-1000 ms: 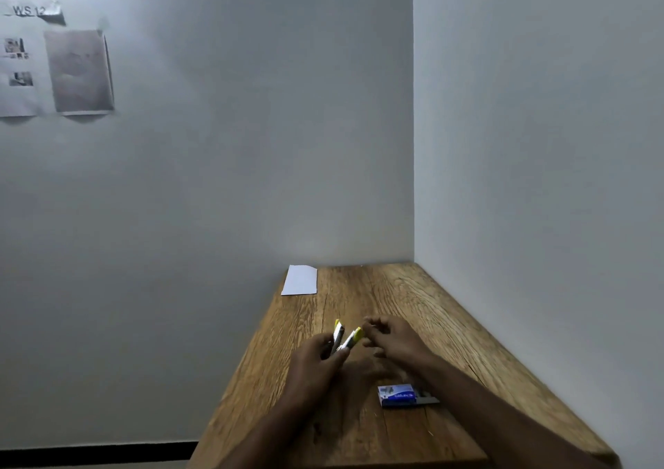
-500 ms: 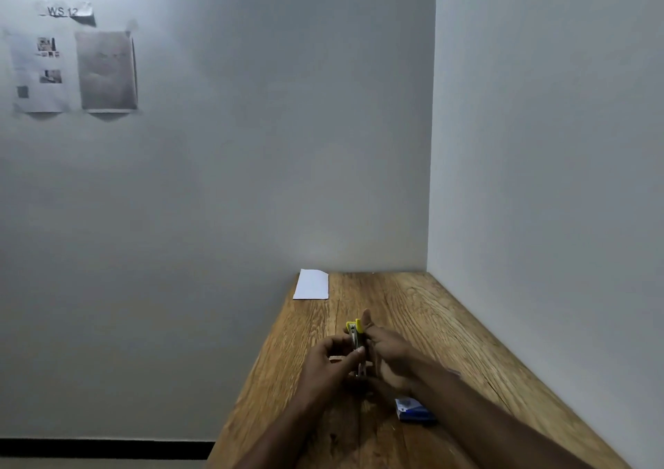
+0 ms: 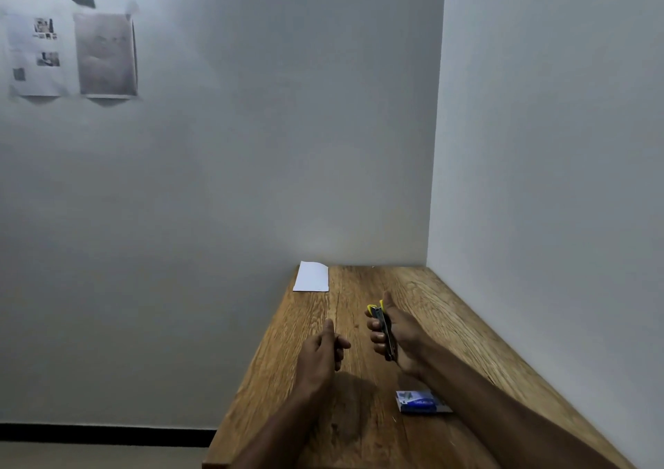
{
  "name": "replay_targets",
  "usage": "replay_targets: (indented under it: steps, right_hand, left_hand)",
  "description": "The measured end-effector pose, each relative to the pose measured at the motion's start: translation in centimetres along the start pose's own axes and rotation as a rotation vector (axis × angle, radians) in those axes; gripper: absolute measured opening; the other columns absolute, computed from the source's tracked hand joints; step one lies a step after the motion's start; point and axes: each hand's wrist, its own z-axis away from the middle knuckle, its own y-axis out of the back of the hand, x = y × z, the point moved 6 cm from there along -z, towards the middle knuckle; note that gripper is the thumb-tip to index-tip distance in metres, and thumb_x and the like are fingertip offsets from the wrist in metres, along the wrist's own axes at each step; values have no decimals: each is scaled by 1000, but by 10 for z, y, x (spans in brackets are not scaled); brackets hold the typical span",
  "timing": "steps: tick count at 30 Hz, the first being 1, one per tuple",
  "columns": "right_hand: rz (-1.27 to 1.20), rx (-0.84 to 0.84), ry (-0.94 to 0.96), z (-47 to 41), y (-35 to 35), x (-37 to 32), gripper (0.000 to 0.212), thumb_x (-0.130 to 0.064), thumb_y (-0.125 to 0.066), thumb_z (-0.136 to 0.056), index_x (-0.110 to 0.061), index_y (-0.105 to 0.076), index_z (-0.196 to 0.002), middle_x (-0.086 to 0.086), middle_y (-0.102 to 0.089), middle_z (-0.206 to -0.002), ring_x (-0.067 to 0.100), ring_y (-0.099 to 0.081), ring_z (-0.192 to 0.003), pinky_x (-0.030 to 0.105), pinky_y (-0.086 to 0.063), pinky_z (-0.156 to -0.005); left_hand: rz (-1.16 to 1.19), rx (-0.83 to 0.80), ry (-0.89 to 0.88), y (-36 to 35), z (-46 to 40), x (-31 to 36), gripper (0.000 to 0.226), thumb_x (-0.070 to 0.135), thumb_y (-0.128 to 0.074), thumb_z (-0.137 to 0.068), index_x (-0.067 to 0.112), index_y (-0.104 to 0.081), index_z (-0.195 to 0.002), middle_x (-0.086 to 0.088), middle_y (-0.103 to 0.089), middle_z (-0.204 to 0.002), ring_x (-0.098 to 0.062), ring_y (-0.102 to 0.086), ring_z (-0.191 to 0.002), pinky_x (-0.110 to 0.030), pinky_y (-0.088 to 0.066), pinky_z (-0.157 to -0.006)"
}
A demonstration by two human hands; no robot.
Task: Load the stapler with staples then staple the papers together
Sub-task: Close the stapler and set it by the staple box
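Note:
My right hand [image 3: 402,335] grips a small yellow and grey stapler [image 3: 383,328], held closed and on edge above the wooden table [image 3: 467,346]. My left hand [image 3: 321,353] hovers a little to the left of it, apart from the stapler, fingers loosely curled with nothing visible in them. A blue and white staple box [image 3: 418,402] lies on the table under my right forearm. White papers [image 3: 312,277] lie at the table's far left corner.
The table stands in a room corner, with a wall along its right side and another at its far end. Its left edge drops to the floor. Printed sheets [image 3: 72,52] hang on the far wall at upper left.
The stapler was open between both hands, then got closed. My left hand has let go and pulled away to the left; my right hand alone now holds it.

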Motion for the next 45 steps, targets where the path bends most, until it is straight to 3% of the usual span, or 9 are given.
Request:
replay_targets:
  steps: [8, 15, 17, 20, 22, 25, 28, 40, 45]
  right_hand:
    - [20, 19, 7, 1, 8, 3, 53, -57, -37, -97, -8, -57, -95, -2, -49, -60, 10, -40, -48, 22, -34, -42]
    - [-70, -100, -16, 6, 9, -6, 65, -71, -30, -92, -9, -51, -95, 4, -52, -72, 14, -47, -59, 27, -40, -55]
    - [138, -76, -3, 12, 17, -16, 52, -59, -39, -97, -8, -52, -97, 5, -55, -80, 14, -50, -64, 27, -44, -58]
    - [777, -60, 82, 20, 31, -30, 30, -38, -50, -100, -13, -54, -117, 7, -60, -103, 14, -59, -82, 24, -49, -64]
    - [1030, -64, 175, 23, 36, -34, 36, -30, -60, -96, -18, -52, -129, 0, -61, -107, 11, -60, -89, 21, -47, -68]
    - [1271, -16, 278, 29, 41, -34, 48, -26, -75, -85, -16, -59, -129, -4, -64, -113, 7, -59, -94, 14, -43, -73]
    - [1374, 16, 346, 33, 47, -26, 43, -28, -80, -79, -16, -67, -117, -1, -68, -109, 10, -62, -95, 16, -47, -77]
    - [1505, 26, 388, 38, 53, -2, 30, -36, -74, -83, -20, -71, -109, -3, -67, -102, 11, -58, -92, 27, -47, -79]
    - [1436, 54, 338, 39, 57, -2, 46, -35, -75, -83, -23, -65, -126, -4, -66, -113, 4, -58, -97, 18, -48, -81]
  left_hand:
    - [-6, -5, -1, 0, -1, -2, 58, 47, -34, -100, 6, -70, -80, -2, -58, -62, -11, -51, -57, -24, -41, -53]
    - [-40, 2, -9, 1, -3, -4, 58, 47, -35, -100, 7, -72, -79, -2, -61, -64, -11, -55, -58, -25, -43, -54]
    - [-44, 4, -16, 1, -3, -4, 57, 47, -36, -100, 8, -72, -79, -3, -62, -64, -11, -55, -58, -24, -44, -53]
    - [-65, 10, -40, -1, -3, -3, 55, 45, -37, -101, 9, -72, -77, -3, -63, -65, -11, -57, -58, -22, -46, -53]
    - [-75, 7, -51, -2, -2, -2, 55, 44, -37, -101, 10, -72, -77, -4, -64, -66, -11, -58, -58, -23, -46, -54]
    - [-88, -4, -57, -3, -1, 0, 53, 43, -38, -101, 10, -72, -77, -5, -64, -68, -12, -57, -60, -24, -47, -55]
    - [-107, -12, -70, -4, 1, 2, 50, 42, -39, -101, 11, -71, -78, -5, -64, -69, -12, -58, -61, -22, -47, -55]
    - [-182, -25, -101, -6, 6, 7, 48, 41, -41, -101, 11, -71, -78, -3, -64, -68, -10, -58, -61, -23, -48, -56]
    - [-169, -33, -91, -6, 7, 8, 48, 40, -41, -101, 10, -71, -79, -3, -63, -68, -10, -57, -60, -23, -48, -56]
